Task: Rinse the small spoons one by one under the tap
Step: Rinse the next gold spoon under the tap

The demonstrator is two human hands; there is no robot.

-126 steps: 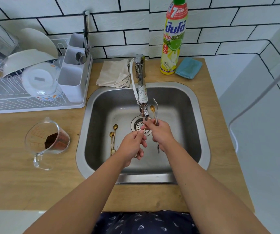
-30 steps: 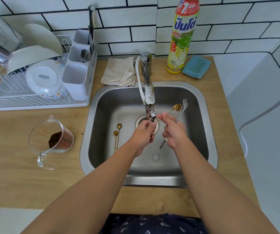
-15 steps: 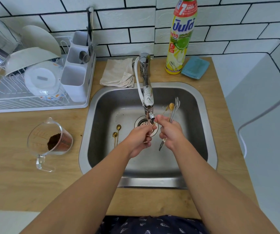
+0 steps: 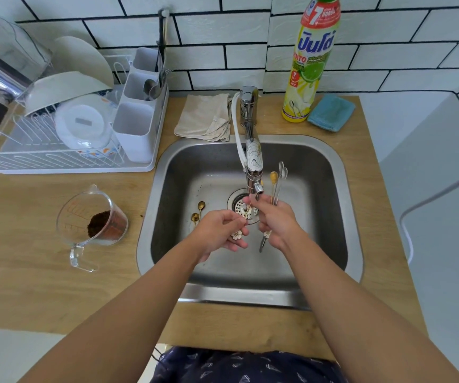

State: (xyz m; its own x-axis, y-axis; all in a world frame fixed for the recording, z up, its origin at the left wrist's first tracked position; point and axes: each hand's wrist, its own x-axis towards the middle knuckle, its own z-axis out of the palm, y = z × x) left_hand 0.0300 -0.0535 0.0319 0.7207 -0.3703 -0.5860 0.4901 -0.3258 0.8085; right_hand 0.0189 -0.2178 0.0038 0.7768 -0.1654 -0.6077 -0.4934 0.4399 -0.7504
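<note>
**Spoon held under tap over sink drain**

Both hands were over the sink [image 4: 341,172], just below the tap [image 4: 253,158]. The left hand [image 4: 218,230] pinched a gold spoon [image 4: 247,210] by its flower-ended handle, the stem angled up toward the spout. The right hand [image 4: 276,219] gripped a bundle of spoons [image 4: 277,181] (bowls upward, right of the spout), its fingertips meeting the gold spoon's upper end. Two more gold spoons [image 4: 197,212] lay on the sink floor, left of the drain [image 4: 239,205].
</note>
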